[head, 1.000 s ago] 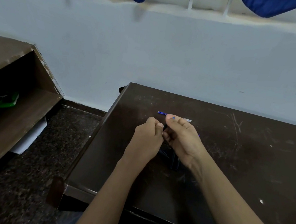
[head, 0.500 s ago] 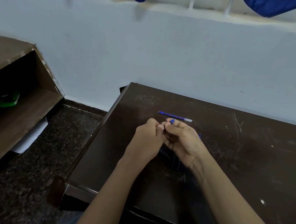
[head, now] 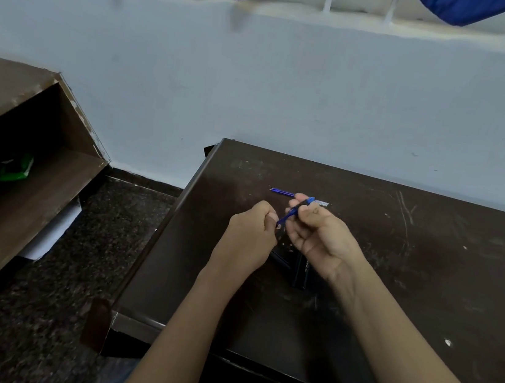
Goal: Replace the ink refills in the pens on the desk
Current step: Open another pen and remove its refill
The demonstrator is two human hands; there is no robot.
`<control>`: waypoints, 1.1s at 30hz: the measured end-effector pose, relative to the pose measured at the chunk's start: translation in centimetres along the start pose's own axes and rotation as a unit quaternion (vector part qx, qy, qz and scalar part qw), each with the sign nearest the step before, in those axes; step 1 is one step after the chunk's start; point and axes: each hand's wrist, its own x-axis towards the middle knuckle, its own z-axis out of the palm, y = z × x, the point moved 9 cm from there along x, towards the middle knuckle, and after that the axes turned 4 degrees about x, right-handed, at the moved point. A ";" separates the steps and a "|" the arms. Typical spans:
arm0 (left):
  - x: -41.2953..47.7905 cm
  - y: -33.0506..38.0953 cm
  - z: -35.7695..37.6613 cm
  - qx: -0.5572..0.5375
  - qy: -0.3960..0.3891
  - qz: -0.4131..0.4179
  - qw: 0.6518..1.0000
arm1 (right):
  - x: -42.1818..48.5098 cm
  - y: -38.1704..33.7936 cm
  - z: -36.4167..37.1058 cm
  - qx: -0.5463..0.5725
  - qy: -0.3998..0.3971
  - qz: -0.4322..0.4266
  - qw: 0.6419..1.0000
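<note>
Left hand (head: 248, 236) is above the worktop (head: 426, 278), its grip pinching the near tip of the blue pen (head: 294, 212). Right hand (head: 319, 235) has its grip curled round the pen's far end. A refill (head: 280, 191) lies just beyond, with dark pens (head: 301, 270) underneath.

A single head-worn camera is looking forward and down from above the near edge of the desk (head: 426, 278), facing the pale wall (head: 291, 84) beyond its far edge. It is sitting close: both forearms are entering from the bottom, and the left hand (head: 248, 239) and right hand (head: 319, 232) are meeting on a blue pen (head: 293, 212) around mid-frame. The wide lens is also taking in the floor (head: 72, 280) and a wooden shelf (head: 35, 195) past the desk's left edge
</note>
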 end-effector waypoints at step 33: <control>0.4 -1.8 -0.9 -0.013 0.013 -0.038 0.999 | -1.5 1.1 3.0 -0.203 -0.025 -0.036 0.978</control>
